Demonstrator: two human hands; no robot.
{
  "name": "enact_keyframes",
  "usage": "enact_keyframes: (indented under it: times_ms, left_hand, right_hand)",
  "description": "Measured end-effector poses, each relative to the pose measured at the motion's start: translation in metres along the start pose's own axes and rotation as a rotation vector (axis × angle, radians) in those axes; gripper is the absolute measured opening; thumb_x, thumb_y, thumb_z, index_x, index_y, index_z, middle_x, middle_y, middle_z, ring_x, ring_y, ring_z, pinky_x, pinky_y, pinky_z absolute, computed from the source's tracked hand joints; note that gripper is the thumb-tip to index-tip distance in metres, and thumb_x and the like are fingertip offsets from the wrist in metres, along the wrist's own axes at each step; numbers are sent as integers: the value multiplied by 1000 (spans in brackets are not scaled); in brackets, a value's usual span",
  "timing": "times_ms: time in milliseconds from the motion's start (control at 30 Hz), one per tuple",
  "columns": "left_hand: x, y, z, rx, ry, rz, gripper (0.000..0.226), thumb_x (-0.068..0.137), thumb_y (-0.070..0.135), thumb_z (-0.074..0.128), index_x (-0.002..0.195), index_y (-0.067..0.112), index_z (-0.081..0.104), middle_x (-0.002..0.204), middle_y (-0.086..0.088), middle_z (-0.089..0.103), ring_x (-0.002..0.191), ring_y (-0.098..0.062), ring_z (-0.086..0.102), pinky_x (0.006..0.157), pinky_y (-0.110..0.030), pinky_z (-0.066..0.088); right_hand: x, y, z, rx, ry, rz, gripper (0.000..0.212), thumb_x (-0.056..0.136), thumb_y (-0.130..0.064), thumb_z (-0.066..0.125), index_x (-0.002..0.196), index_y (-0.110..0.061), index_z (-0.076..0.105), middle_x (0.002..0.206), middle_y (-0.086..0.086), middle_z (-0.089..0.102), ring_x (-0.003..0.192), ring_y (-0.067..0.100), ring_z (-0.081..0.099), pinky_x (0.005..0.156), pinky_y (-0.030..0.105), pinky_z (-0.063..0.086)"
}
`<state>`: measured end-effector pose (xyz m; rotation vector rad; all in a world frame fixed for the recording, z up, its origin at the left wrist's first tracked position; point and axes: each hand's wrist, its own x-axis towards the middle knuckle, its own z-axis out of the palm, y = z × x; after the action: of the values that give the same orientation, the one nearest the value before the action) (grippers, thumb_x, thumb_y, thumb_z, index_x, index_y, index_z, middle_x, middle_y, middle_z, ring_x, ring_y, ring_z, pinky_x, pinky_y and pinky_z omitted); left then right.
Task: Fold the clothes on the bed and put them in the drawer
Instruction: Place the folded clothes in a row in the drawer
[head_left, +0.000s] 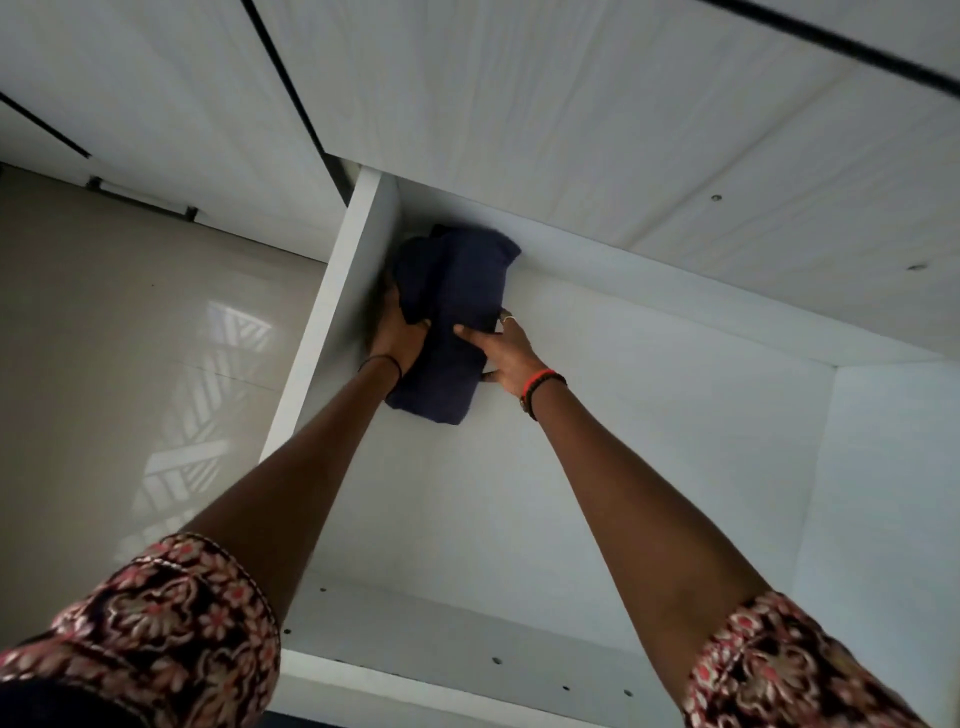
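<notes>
Nearest, two floral sleeves (171, 623) framed bare forearms that reached away into the open white drawer (649, 415). The left hand (397, 332), a thin black band (382, 361) behind it at the wrist, gripped the left edge of a folded navy garment (452, 312), fingers curled into the cloth. The right hand (501, 353), with red and black bands (543, 382) at its wrist and a ring (506, 316) on one finger, held the opposite edge, thumb laid over the top and fingers along and under the side.

Between the two hands the garment lay lengthwise, its long axis running away from the person. Its near end sat just behind the wrists; its far end pointed past the fingertips into the drawer's back left corner. Beyond the hands were white cabinet fronts (571, 104). Left of the left hand, outside the drawer wall, was glossy floor (130, 338).
</notes>
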<state>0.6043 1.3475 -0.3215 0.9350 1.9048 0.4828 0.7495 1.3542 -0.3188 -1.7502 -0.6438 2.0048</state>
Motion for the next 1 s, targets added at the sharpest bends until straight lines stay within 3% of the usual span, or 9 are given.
enact_keyframes:
  times_ms: [100, 233, 333, 500, 667, 767, 833, 1000]
  left_hand:
    - [-13, -4, 7, 79, 142, 5, 72, 88, 9, 54, 149, 10, 16, 151, -16, 27, 139, -30, 28, 113, -40, 26]
    - [-51, -18, 25, 181, 286, 153, 64, 86, 7, 53, 145, 23, 32, 147, -12, 31, 135, -29, 31, 110, -46, 30]
    - [-52, -38, 38, 250, 93, 118, 53, 94, 19, 48, 144, 30, 34, 152, -10, 22, 137, -34, 28, 109, -51, 31]
    - [-23, -33, 34, 418, -72, 36, 54, 100, 25, 33, 148, 36, 12, 159, -4, 3, 145, -27, 8, 116, -49, 10]
    - [-22, -28, 22, 467, -175, 47, 55, 100, 26, 35, 150, 31, 10, 159, -5, 1, 146, -21, 3, 116, -45, 14]
    - [-41, -21, 12, 368, -163, 33, 56, 99, 25, 40, 149, 28, 15, 158, -9, 6, 143, -28, 19, 113, -42, 26]
    - [-62, -13, 5, 268, -117, 52, 54, 98, 20, 43, 148, 23, 23, 157, -9, 11, 139, -29, 29, 109, -36, 31]
    - [-132, 14, -19, 81, 33, 162, 48, 97, 13, 44, 143, 19, 33, 155, -2, 21, 138, -23, 30, 112, -34, 30]
  right_hand:
    - [-1, 14, 5, -186, 117, -109, 76, 79, -23, 75, 142, -24, 31, 132, -1, 55, 111, 19, 55, 86, 40, 50]
    - [-8, 33, 5, -318, 161, -234, 94, 74, -19, 77, 148, -36, 20, 134, -1, 55, 115, 21, 58, 91, 45, 53]
    - [-9, 37, 13, -399, 182, -233, 92, 78, -11, 71, 150, -34, 18, 131, 3, 57, 113, 24, 59, 95, 44, 51]
    - [0, 26, 27, -497, 270, -234, 84, 83, -12, 68, 151, -20, 19, 128, 15, 59, 114, 30, 58, 94, 31, 47]
    - [-5, 20, 25, -522, 212, -162, 85, 84, -18, 67, 151, -28, 16, 129, 13, 58, 112, 33, 58, 92, 42, 52]
    - [-28, 12, 21, -585, 221, -171, 78, 86, -18, 64, 150, -23, 20, 129, 14, 58, 117, 31, 54, 92, 31, 46]
    - [-47, 10, 18, -614, 251, -178, 72, 89, -17, 62, 150, -16, 23, 133, 17, 53, 124, 33, 48, 98, 33, 41]
    - [-112, -4, 31, -693, 233, -214, 61, 92, -16, 59, 146, -9, 31, 137, 20, 49, 126, 32, 48, 100, 32, 40]
